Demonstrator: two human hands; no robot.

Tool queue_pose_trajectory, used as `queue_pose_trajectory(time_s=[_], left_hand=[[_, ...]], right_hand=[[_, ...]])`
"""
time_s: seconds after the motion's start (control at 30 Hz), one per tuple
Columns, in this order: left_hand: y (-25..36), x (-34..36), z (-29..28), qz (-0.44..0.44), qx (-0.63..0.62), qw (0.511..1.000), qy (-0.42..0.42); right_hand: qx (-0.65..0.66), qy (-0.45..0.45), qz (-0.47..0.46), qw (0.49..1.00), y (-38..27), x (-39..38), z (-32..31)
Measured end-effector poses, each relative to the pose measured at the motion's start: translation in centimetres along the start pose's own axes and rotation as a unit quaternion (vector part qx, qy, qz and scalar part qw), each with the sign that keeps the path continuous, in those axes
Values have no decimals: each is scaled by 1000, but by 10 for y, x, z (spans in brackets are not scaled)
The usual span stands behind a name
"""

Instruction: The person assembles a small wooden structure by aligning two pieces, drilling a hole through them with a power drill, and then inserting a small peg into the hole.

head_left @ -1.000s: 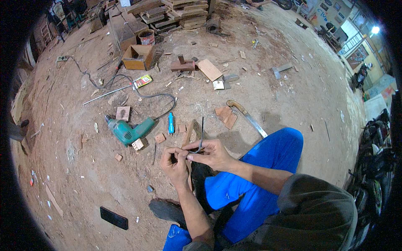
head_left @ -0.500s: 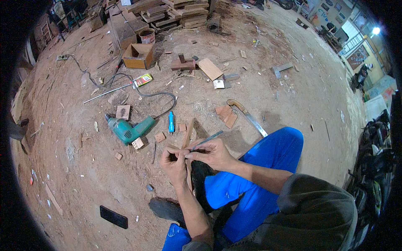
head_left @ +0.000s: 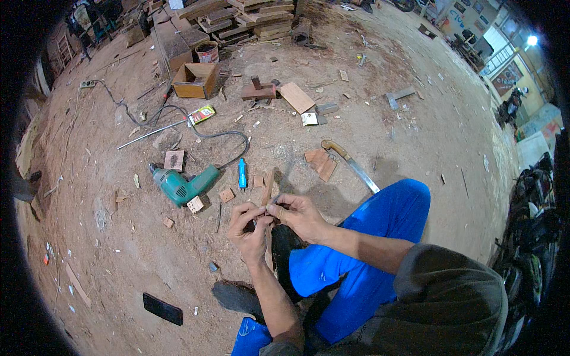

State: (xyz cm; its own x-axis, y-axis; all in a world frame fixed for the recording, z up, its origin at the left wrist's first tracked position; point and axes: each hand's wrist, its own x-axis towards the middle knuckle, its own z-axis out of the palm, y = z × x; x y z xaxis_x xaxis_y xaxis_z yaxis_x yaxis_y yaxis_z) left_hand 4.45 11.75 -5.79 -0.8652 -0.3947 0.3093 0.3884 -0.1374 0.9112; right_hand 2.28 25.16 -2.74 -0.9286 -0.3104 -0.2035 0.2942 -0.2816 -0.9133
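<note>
Over my lap, my left hand (head_left: pixel 249 228) and my right hand (head_left: pixel 301 217) meet fingertip to fingertip. The left fingers are pinched on a small piece mostly covered by them, too hidden to name. My right hand grips a thin dark rod (head_left: pixel 289 173), pencil-like in shape, which points up and away and is smeared by motion. Just beyond the fingers a narrow wooden strip (head_left: pixel 268 188) slants down between my hands toward my foot. Close by on the ground lie a blue-handled tool (head_left: pixel 243 173), a green power drill (head_left: pixel 181 184) and small wood blocks (head_left: pixel 227 194).
A wooden-handled saw-like blade (head_left: pixel 355 166) lies by my right knee. Farther off are a wooden box (head_left: pixel 195 80), a wood plane (head_left: pixel 259 90), a board (head_left: pixel 297 97) and a metal square (head_left: pixel 399 98). A black phone (head_left: pixel 162 308) rests at lower left. The drill's cable (head_left: pixel 242 135) loops behind it.
The thin rod has swung from slanting right to pointing more upright. My right hand has shifted slightly left and turned; the left fingers have moved a little.
</note>
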Motion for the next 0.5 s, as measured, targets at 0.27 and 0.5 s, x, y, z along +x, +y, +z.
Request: queue_pose_trajectory(time_s=[0.27, 0.5], left_hand=[[-7, -2, -5, 17, 50, 998, -22], [-6, -3, 3, 4, 60, 998, 31]], right_hand=[[149, -51, 100, 982, -7, -1, -6], [150, -33, 90, 984, -6, -2, 2]])
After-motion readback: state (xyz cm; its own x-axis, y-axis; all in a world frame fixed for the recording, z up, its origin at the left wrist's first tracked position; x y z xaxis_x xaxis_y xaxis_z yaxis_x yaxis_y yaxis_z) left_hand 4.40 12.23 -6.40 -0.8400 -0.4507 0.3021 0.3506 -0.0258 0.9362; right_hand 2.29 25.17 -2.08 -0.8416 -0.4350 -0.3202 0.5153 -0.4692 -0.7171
